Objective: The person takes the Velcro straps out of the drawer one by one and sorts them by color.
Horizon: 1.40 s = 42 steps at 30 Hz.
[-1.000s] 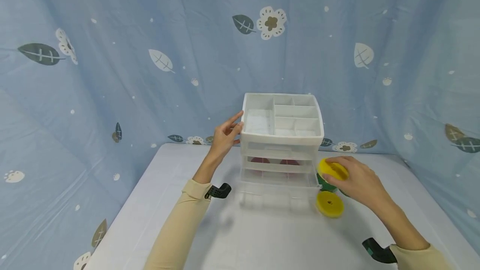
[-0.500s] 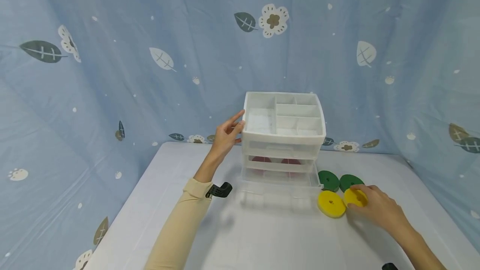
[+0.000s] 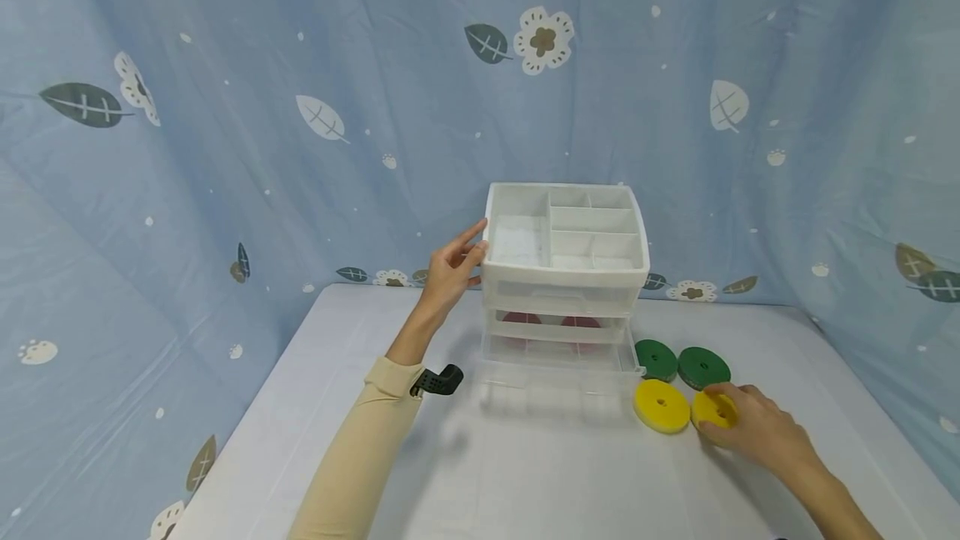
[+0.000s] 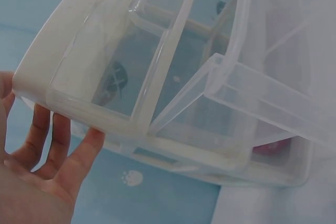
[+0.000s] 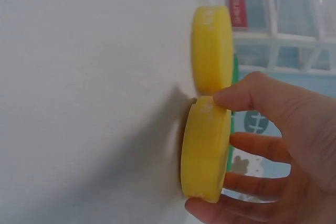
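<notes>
The right hand [image 3: 765, 432] pinches a yellow disc [image 3: 709, 412] by its rim, fingers set around it, to the right of the drawer unit [image 3: 558, 280]; full contact with the table [image 3: 570, 482] cannot be confirmed. A second yellow disc [image 3: 662, 417] lies between it and the drawer unit. Two green discs [image 3: 703, 375] lie beyond that pair, same side. The left hand's [image 3: 448, 275] spread fingers touch the drawer unit's left side. Sound practice, in judgement: hold the disc level, release evenly, avoid nudging its neighbour.
</notes>
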Tool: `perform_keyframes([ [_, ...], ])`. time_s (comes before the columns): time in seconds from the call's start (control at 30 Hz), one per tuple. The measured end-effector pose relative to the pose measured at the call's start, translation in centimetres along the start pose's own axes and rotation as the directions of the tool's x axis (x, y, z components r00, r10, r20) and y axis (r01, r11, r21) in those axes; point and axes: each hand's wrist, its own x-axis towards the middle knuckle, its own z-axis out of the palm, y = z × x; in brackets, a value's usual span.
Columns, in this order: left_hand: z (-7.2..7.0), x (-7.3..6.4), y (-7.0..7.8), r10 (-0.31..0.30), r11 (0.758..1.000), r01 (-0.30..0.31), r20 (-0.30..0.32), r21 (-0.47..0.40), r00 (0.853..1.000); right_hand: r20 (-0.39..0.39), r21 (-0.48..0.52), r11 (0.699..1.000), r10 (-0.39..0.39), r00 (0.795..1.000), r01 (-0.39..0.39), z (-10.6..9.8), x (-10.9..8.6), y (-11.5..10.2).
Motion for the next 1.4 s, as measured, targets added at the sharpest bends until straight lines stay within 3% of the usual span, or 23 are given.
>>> perform_keyframes([
  [0.37, 0.3, -1.1, 2.4, -0.007, 1.000, 0.007, 0.017, 0.003, 1.000, -0.030, 0.000, 1.000, 0.020, 0.999, -0.020, 0.6, 0.0, -0.1],
  [0.77, 0.2, -1.2, 2.4, -0.004, 1.000, 0.004, 0.020, -0.006, 1.000, -0.019, -0.003, 1.000, 0.026, 0.999, -0.026, 0.7, -0.1, -0.4],
  [0.87, 0.3, -1.2, 2.5, -0.005, 1.000, 0.005, 0.018, 0.008, 1.000, -0.063, -0.035, 0.999, 0.014, 0.998, -0.016, 0.7, -0.5, -0.8],
  [0.97, 0.3, -1.2, 2.5, -0.009, 1.000, 0.009, 0.017, 0.015, 1.000, -0.159, -0.070, 0.997, -0.033, 0.987, 0.022, 0.5, -1.2, -1.8],
  [1.07, 0.2, -0.9, 1.9, -0.012, 1.000, 0.012, 0.016, 0.014, 1.000, -0.249, -0.059, 0.994, -0.100, 0.963, 0.088, 0.1, -1.8, -3.3],
  [1.23, -0.1, -0.1, 0.2, -0.016, 1.000, 0.016, 0.011, 0.023, 1.000, -0.250, 0.043, 0.984, -0.156, 0.956, 0.172, -0.2, -2.5, -6.6],
  [1.4, -0.1, 0.0, -0.2, -0.010, 1.000, 0.010, 0.000, 0.024, 1.000, -0.269, 0.094, 0.960, -0.230, 0.935, 0.263, 1.0, -2.8, -9.6],
])
